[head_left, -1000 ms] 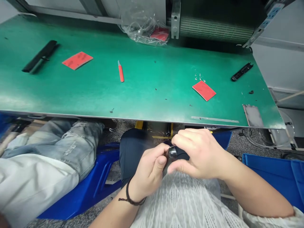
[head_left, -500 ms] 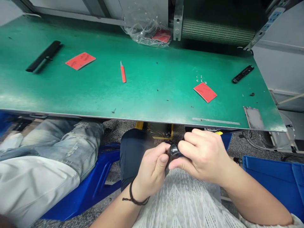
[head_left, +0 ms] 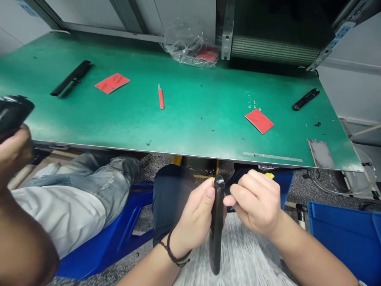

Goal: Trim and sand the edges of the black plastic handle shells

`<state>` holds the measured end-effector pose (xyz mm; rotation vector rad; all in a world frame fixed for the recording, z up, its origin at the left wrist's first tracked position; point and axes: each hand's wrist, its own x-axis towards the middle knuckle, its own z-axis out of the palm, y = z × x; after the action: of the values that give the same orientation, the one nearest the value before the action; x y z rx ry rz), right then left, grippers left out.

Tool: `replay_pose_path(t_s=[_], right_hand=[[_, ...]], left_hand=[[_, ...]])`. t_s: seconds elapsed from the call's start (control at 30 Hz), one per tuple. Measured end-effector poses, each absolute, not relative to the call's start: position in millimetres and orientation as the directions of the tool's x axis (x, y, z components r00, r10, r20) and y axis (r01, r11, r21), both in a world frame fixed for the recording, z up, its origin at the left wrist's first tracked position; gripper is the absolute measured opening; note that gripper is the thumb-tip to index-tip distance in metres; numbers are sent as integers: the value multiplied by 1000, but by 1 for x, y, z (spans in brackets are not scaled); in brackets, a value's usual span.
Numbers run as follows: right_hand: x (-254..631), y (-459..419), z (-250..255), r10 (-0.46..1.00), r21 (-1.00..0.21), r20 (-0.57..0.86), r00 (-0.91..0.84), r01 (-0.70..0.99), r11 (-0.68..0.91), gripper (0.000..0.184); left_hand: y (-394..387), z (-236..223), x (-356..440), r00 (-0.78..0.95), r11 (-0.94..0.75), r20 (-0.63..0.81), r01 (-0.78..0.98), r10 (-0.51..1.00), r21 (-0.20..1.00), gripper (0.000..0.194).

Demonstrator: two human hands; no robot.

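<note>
In the head view, a black bar (head_left: 217, 238) is held upright in the left hand (head_left: 194, 216). Its long axis runs nearly straight up and down in the frame, with the upper end rising just above the thumb and the lower end hanging over the lap. The left hand is clenched around the bar, with the thumb pressed against its near face, and is the nearer of the two hands. The right hand (head_left: 255, 202) is located just to the right of the bar, its fingers curled around a dark piece (head_left: 236, 184) of a kind that cannot be determined. Contact between the right hand and the bar cannot be confirmed. A yellow item (head_left: 270, 175) is partly visible behind the right hand. Beyond both hands lies a green mat (head_left: 190, 131), on which a knife (head_left: 161, 98), a red sheet (head_left: 112, 83), a second red sheet (head_left: 259, 121) and a black strip (head_left: 71, 78) are placed. A co-worker's hand (head_left: 13, 147) is observed at the left edge, well apart, gripping a black object (head_left: 12, 113). A blue bin (head_left: 342, 246) stands at lower right.
</note>
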<state>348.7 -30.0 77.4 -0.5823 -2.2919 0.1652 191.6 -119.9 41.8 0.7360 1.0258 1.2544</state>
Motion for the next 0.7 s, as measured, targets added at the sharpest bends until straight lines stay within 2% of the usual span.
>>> replay_pose_path(t_s=[0.07,0.17,0.23,0.37,0.43,0.57,0.7], right_hand=[[352,-26,79,510,-406,599,-618,314,858,14],[355,-19,81,551,-474,512,-659,318,821,18],[355,-16,81,534,-425,480,-696,348,836,24],[352,-15,85,482,-253,463,-743,410,876,33],[349,-15,88,481,-244,437,-760,414,877,34],[343,-15,93,495,-245,425,-758,431,869,64],[341,-13,95,499,-205,383,-777,455,866,68]], left_hand=[[-118,42,194,5,207,-235,-494,972,845,48],[-115,44,197,-48,200,-266,-535,963,821,52],[-114,46,198,-72,211,-299,-553,952,806,55],[-115,47,199,-113,220,-329,-542,937,811,55],[-117,46,198,-132,218,-321,-498,938,839,55],[-119,45,193,-174,222,-297,-354,939,908,56],[-118,44,190,-207,209,-273,-285,939,935,58]])
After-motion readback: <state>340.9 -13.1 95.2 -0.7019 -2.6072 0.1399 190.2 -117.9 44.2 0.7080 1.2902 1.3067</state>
